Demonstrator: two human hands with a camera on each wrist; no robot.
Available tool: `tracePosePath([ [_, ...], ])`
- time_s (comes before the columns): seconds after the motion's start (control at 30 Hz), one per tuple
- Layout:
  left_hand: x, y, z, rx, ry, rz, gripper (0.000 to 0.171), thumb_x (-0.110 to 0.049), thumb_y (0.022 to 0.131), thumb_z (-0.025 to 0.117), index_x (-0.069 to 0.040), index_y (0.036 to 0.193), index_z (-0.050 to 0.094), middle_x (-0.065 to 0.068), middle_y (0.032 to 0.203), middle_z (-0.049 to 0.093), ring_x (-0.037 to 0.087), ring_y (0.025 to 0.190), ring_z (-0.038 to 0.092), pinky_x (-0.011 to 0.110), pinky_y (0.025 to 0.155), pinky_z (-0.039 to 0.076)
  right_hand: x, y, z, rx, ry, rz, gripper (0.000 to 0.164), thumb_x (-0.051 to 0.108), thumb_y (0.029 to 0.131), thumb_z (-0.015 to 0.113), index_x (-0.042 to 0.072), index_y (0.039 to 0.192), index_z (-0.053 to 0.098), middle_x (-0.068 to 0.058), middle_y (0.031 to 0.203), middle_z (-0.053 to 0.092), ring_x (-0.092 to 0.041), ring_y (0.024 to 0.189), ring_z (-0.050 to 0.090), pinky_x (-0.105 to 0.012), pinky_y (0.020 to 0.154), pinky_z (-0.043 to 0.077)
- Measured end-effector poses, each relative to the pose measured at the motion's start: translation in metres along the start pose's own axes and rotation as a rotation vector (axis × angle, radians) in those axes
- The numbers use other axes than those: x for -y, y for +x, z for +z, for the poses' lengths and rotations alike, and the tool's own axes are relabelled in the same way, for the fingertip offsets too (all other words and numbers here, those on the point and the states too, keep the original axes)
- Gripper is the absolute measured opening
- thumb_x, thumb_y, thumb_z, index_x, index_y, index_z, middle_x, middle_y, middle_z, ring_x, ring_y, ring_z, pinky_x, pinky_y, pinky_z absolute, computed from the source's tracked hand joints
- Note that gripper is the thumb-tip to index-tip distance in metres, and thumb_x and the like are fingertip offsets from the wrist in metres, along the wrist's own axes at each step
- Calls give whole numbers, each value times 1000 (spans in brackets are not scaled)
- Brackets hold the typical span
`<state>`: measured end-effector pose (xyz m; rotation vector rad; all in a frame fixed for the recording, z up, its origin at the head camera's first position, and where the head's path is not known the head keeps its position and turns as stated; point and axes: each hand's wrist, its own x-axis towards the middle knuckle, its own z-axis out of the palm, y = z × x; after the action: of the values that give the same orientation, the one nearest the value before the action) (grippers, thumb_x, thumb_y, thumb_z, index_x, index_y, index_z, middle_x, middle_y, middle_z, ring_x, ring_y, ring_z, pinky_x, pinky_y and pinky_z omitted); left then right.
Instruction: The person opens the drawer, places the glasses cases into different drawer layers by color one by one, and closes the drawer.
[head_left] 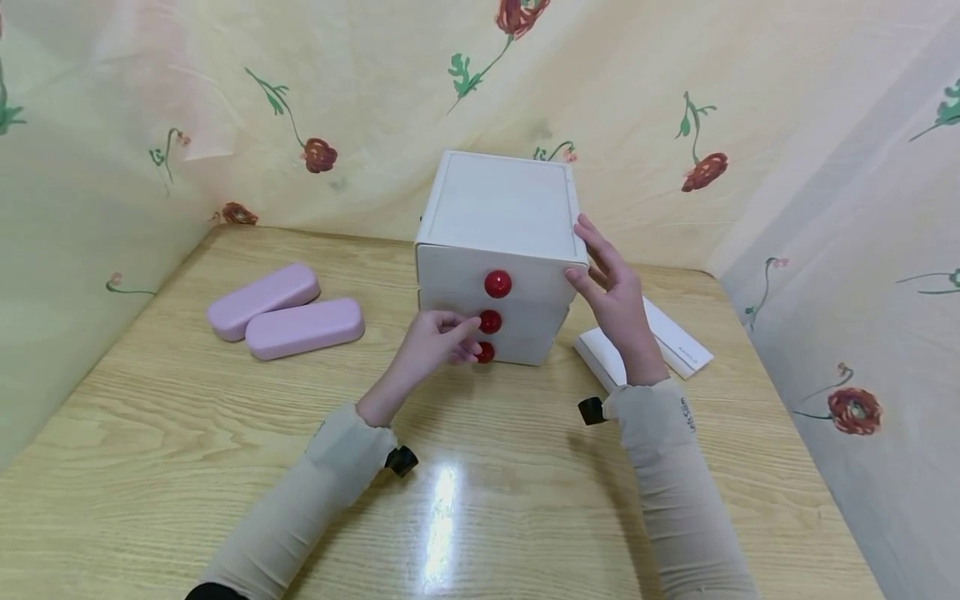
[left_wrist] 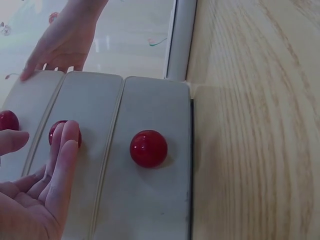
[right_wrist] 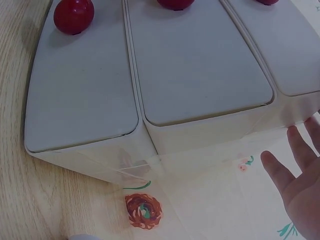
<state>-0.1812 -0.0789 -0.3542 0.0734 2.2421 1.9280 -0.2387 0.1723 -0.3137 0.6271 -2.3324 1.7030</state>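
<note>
The chest (head_left: 504,204) stands at 12 o'clock on the table (head_left: 540,517), its three drawer fronts turned towards us and all apparently pushed in. Our left hand (head_left: 433,340) is at the front with its fingers fairly straight, overlapping the middle knob (head_left: 491,322); it grasps nothing that we can make out, and whether it touches the knob we cannot tell. Our right hand (head_left: 618,292) rests on the chest's upper right corner — thumb at the front edge, fingers extended along the side, not clenched.

We judge the chest light and stiff, probably thin plastic, so a pull on one drawer might drag the whole body; that corner is a sensible place to brace it. The knobs look hard, glossy and a little slippery, so we would pinch one from both sides, thumb at 9 o'clock and fingers at 3.

The chest is matt white with softly rounded drawer corners; the top knob (head_left: 497,284) and bottom knob (left_wrist: 148,148) are the same red balls. The table has pale, streaky wood grain under a sheen. At 10 o'clock lie two smooth lilac cases (head_left: 306,327) with rounded ends; at 2 o'clock, white boxes (head_left: 678,337) with crisp edges. Behind hangs creased, flowered cloth (head_left: 360,83).
</note>
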Motion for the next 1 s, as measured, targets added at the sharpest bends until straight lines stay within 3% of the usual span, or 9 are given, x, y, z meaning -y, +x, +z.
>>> tracePosePath([
  [0.13, 2, 1, 1, 19, -8, 0, 31, -21, 97, 60, 8, 105, 67, 14, 78, 72, 12, 62, 67, 38, 71, 61, 0, -1, 0, 2, 5, 7, 56, 19, 95, 63, 23, 147, 42, 12, 159, 30, -20, 148, 28, -63, 114, 27],
  [0.47, 7, 4, 3, 39, 3, 6, 35, -25, 98, 57, 8, 108, 66, 18, 84, 73, 10, 65, 66, 28, 64, 60, -1, -1, 1, 1, 15, -7, 54, 17, 95, 62, 23, 146, 44, 12, 158, 31, -20, 147, 29, -63, 113, 28],
  [0.77, 7, 10, 10, 37, 18, -1, 38, -28, 98, 56, 8, 105, 68, 15, 81, 74, 9, 64, 68, 41, 71, 61, 0, -2, 2, 1, 23, -13, 54, 16, 95, 62, 22, 146, 44, 12, 158, 31, -19, 147, 30, -63, 113, 28],
  [1.0, 3, 13, 13, 25, 21, -31, 39, -30, 98, 58, 7, 103, 70, 19, 86, 74, 11, 64, 69, 41, 72, 61, 0, -2, 1, -1, 29, -8, 55, 16, 95, 62, 22, 146, 43, 11, 158, 31, -19, 147, 29, -62, 114, 28],
])
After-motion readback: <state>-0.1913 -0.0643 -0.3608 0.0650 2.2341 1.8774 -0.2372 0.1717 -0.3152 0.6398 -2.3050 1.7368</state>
